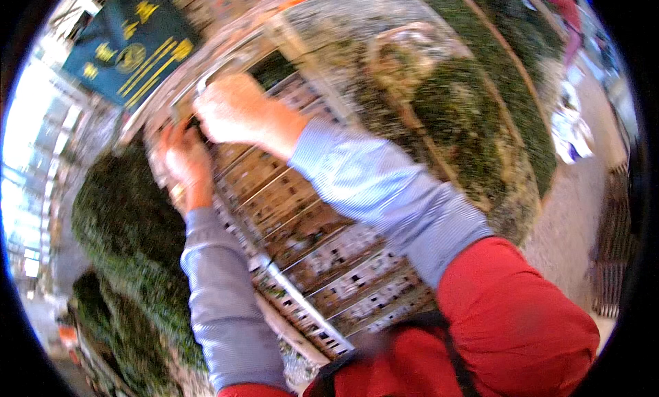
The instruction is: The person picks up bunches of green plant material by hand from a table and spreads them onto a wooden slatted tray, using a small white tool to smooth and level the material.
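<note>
Two hands [187, 160] [230, 112], fingers [205, 107] at the rowed tray's [264, 181] far-left end

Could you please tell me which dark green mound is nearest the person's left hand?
The large mound just below and left of the left hand; the others lie lower or far to the right.

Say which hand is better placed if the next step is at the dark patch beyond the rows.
Probably the right hand: it is close beside the dark patch. The left hand is farther off, with the right between.
</note>
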Motion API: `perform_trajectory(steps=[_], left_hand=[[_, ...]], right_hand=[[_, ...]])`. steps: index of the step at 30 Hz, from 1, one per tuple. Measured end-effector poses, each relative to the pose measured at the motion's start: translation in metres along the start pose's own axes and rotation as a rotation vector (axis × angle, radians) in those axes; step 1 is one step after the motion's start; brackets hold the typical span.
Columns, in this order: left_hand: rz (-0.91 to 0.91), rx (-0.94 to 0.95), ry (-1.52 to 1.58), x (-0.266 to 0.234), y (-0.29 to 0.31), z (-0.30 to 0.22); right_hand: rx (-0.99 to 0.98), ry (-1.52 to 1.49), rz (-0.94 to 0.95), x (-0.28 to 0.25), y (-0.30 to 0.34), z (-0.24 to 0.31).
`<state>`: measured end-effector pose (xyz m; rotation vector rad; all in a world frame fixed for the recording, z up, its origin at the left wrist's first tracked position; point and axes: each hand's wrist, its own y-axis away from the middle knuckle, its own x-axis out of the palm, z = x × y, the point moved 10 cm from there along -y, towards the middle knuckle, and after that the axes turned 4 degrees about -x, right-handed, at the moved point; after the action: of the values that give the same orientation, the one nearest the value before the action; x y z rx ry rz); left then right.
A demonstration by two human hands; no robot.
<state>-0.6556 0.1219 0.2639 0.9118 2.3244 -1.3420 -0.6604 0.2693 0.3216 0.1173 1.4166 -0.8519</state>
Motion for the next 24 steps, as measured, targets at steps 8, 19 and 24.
perform_trajectory(steps=[8,19,24], left_hand=[[0.229,0.462,-0.497,0.025,0.019,-0.083],[0.499,0.497,-0.406,0.028,0.033,-0.068],[0.406,0.629,-0.314,0.002,0.031,-0.091]], right_hand=[[0.0,0.003,-0.15,-0.009,0.033,-0.044],[0.591,0.367,-0.09,-0.14,0.305,-0.261],[0.437,0.172,-0.403,-0.174,0.267,-0.255]])
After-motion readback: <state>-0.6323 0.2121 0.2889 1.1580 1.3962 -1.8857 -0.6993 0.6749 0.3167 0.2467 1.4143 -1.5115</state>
